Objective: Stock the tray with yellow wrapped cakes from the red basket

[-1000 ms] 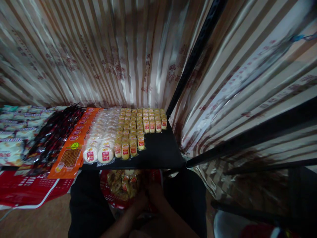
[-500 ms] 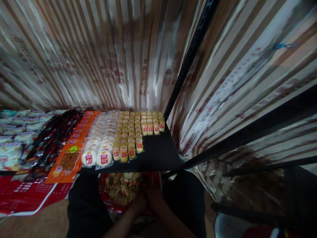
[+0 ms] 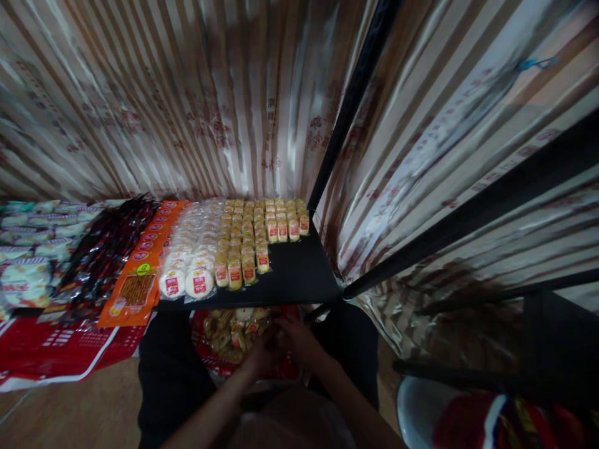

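Note:
Both hands are low in the head view, over a red basket (image 3: 200, 337) set between my knees under the shelf. Wrapped yellowish snacks (image 3: 224, 340), a few with red labels, lie in it. My left hand (image 3: 266, 350) is at the basket's right half, close to my right hand (image 3: 298, 340), which reaches in from the right. Shadow and blur hide the fingers of both, so whether they grip anything does not show. Above them, small wrapped cakes (image 3: 235, 269) with red labels stand in rows on the black shelf (image 3: 299, 274).
Left of the cakes lie round white packets (image 3: 199, 282), an orange snack bag (image 3: 135, 280), dark shiny packets (image 3: 112, 249) and white-blue packets (image 3: 25, 277). A striped curtain (image 3: 210, 112) hangs behind. Black frame bars (image 3: 349, 112) rise at the right. A white tub (image 3: 416, 405) stands lower right.
The view has tilted slightly, so the shelf appears higher. My hands have shifted a little within the basket, and the right one has spread away from the left.

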The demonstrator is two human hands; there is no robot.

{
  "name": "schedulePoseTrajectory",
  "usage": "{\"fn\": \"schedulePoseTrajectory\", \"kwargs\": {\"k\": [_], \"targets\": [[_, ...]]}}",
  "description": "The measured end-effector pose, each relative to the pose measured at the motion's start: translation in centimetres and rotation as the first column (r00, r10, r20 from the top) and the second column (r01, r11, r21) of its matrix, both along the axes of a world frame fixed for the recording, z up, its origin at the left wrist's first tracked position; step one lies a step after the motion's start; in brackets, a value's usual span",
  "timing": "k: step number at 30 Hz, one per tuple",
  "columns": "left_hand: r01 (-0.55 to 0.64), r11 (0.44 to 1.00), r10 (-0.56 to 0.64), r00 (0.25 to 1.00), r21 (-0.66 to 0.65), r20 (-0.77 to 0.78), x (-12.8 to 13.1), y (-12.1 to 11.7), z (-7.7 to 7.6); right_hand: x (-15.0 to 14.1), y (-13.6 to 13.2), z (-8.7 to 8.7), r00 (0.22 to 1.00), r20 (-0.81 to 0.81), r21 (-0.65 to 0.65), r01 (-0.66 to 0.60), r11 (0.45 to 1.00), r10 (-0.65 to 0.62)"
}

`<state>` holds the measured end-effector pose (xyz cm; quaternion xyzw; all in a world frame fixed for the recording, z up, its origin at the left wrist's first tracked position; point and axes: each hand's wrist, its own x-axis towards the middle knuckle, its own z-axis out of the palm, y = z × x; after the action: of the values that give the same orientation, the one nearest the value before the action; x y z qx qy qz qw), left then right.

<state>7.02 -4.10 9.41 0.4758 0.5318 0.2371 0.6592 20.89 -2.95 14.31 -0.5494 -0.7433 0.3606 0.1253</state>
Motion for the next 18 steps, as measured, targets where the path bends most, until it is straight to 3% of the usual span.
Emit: {"fn": "schedulePoseTrajectory", "kwargs": {"k": [3, 6, 11, 14, 18], "targets": [[-0.023, 1.0, 0.023, 1.0, -0.008, 0.018, -0.6, -0.4, 0.5, 1.2, -0.2, 1.8, 0.986, -0.145, 0.068, 0.096, 0.993, -0.085], [-0.084, 0.996, 0.082, 0.992, 0.016, 0.101, -1.0, -0.4, 1.4, 2.1, -0.4, 2.5, 0.94, -0.289, 0.08, 0.212, 0.974, -0.181], [-0.134, 0.987, 0.116, 0.975, 0.086, 0.188, -0.7, 0.6, 4.9, 2.6, -0.2, 1.8, 0.814, -0.47, 0.003, 0.389, 0.921, -0.342], [-0.156, 0.985, 0.135, 0.967, 0.08, 0.215, -0.4, 1.2, 7.2, 2.6, 0.1, 1.6, 0.731, -0.569, -0.052, 0.425, 0.904, -0.376], [-0.191, 0.981, 0.179, 0.963, 0.045, 0.202, -0.2, 1.7, 9.3, 3.0, 0.3, 2.7, 0.669, -0.622, -0.127, 0.427, 0.895, -0.407]]}}
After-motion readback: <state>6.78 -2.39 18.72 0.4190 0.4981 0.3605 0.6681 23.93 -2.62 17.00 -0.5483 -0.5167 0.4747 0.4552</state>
